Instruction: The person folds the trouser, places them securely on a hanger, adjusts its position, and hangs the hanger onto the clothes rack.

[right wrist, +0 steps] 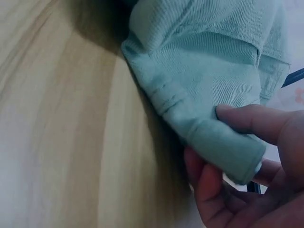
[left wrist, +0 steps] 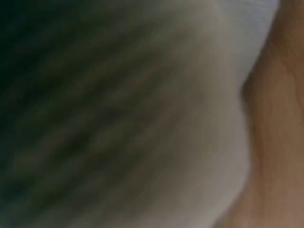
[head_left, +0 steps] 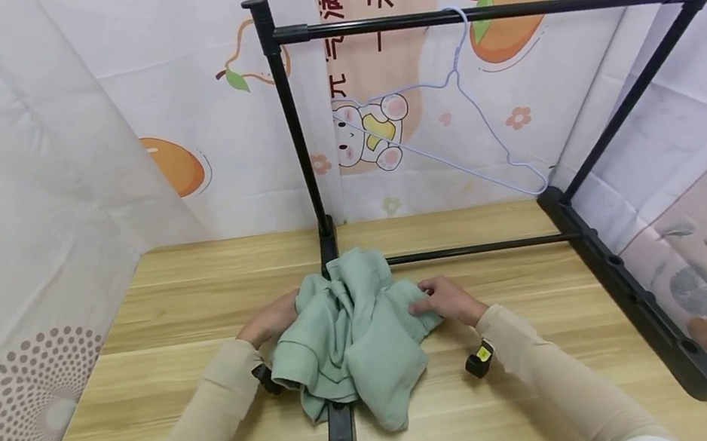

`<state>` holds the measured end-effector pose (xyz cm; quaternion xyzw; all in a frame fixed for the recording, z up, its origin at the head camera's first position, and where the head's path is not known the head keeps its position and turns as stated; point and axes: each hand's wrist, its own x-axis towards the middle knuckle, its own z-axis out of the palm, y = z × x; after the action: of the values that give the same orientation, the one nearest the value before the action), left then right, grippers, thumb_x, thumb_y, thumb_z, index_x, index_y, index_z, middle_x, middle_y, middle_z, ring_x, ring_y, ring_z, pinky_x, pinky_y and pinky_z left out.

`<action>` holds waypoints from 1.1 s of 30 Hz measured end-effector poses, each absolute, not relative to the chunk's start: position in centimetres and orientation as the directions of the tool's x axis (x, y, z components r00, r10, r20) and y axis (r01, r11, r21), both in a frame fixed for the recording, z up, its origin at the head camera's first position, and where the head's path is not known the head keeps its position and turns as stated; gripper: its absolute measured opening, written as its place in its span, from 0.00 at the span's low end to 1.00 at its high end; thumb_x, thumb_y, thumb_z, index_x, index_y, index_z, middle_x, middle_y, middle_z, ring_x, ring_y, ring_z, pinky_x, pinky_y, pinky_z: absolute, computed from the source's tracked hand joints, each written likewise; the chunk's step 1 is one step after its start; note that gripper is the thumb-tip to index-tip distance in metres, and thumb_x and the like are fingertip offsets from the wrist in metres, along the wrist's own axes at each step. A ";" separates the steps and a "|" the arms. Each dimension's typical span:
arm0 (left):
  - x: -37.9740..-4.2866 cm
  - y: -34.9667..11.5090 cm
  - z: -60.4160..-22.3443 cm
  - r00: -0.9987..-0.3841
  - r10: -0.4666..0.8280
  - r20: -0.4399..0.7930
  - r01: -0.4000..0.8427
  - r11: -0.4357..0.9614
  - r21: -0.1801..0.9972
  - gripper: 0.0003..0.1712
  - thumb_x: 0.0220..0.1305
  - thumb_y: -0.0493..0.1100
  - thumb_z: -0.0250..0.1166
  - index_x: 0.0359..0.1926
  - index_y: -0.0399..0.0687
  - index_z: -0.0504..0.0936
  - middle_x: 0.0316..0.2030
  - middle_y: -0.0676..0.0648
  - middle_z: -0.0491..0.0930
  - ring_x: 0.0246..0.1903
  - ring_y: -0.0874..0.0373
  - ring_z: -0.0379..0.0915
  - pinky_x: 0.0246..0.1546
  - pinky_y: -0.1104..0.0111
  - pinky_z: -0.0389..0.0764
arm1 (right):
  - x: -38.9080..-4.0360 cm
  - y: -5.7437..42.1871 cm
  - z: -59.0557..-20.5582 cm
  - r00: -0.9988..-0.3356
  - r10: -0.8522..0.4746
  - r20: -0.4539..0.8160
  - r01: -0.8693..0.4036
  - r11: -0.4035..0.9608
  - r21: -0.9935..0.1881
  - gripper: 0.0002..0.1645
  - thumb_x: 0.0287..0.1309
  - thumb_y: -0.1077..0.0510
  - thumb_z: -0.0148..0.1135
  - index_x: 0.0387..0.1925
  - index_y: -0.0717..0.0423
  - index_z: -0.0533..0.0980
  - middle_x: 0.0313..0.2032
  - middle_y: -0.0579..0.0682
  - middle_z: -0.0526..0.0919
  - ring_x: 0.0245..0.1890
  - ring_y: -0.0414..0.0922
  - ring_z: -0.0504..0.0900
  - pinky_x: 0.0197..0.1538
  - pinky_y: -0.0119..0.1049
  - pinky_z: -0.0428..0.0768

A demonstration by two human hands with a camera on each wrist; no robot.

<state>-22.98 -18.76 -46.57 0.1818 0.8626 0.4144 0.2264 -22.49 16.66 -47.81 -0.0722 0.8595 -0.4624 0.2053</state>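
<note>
A pale green garment [head_left: 378,339] with stitched seams lies bunched over the left foot of a black rack. In the right wrist view, my right hand [right wrist: 256,175] pinches a folded edge of the garment [right wrist: 204,71], thumb on top and fingers beneath. In the head view that right hand [head_left: 448,301] is at the garment's right side. My left hand [head_left: 272,319] reaches into its left side, where cloth folds hide most of the fingers. Blurred cloth [left wrist: 118,114] fills most of the left wrist view.
The black rack [head_left: 588,1] stands on the wooden table [head_left: 155,319], with a lower crossbar [head_left: 481,248] behind the garment. A thin pale blue hanger [head_left: 457,75] hangs from its top bar. The right foot [head_left: 640,299] runs toward the front. Printed curtains [head_left: 234,154] enclose the table.
</note>
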 end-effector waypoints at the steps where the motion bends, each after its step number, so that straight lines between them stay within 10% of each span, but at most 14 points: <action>1: -22.8 -18.9 -46.6 -0.846 0.471 -0.248 0.102 0.600 0.794 0.09 0.69 0.38 0.54 0.46 0.41 0.77 0.47 0.43 0.79 0.52 0.50 0.73 0.55 0.58 0.73 | -22.5 16.7 -47.9 -0.905 -0.316 -0.284 0.064 0.560 -0.826 0.11 0.52 0.56 0.70 0.31 0.59 0.78 0.32 0.48 0.76 0.35 0.43 0.71 0.36 0.32 0.72; 5: -22.5 -20.1 -46.7 -0.883 0.378 -0.277 0.042 0.652 0.757 0.08 0.59 0.31 0.54 0.25 0.44 0.73 0.25 0.48 0.71 0.29 0.55 0.68 0.35 0.66 0.71 | -22.4 17.6 -47.9 -0.905 -0.329 -0.269 0.044 0.557 -0.829 0.11 0.53 0.57 0.69 0.33 0.60 0.78 0.36 0.50 0.79 0.38 0.44 0.74 0.40 0.33 0.74; 9: -22.2 -21.9 -46.6 -0.910 0.327 -0.253 0.049 0.693 0.719 0.04 0.55 0.34 0.59 0.26 0.44 0.77 0.25 0.50 0.72 0.29 0.56 0.66 0.33 0.67 0.68 | -22.5 19.4 -47.7 -0.913 -0.316 -0.259 0.024 0.590 -0.807 0.13 0.51 0.56 0.69 0.34 0.60 0.78 0.38 0.52 0.80 0.40 0.45 0.75 0.44 0.36 0.75; 18: -21.1 -28.4 -45.6 -0.958 0.129 -0.256 -0.074 0.750 0.657 0.26 0.59 0.41 0.66 0.54 0.28 0.76 0.60 0.25 0.70 0.58 0.32 0.66 0.54 0.45 0.72 | -22.2 25.4 -46.2 -0.926 -0.227 -0.302 0.055 0.710 -0.702 0.28 0.51 0.54 0.69 0.50 0.68 0.76 0.53 0.66 0.78 0.53 0.58 0.75 0.57 0.52 0.74; 33: -19.1 -37.8 -44.9 -0.928 -0.171 -0.332 -0.341 0.752 0.565 0.42 0.69 0.54 0.55 0.67 0.22 0.55 0.65 0.15 0.50 0.62 0.20 0.53 0.59 0.37 0.66 | -19.6 37.0 -43.1 -0.924 -0.043 -0.381 0.176 0.836 -0.520 0.47 0.55 0.51 0.66 0.63 0.81 0.60 0.63 0.80 0.62 0.60 0.71 0.66 0.57 0.58 0.74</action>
<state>-19.10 -37.80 -44.93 -0.1380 0.9267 0.3242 0.1308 -19.61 36.98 -43.12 0.0355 0.9386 -0.2842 0.1922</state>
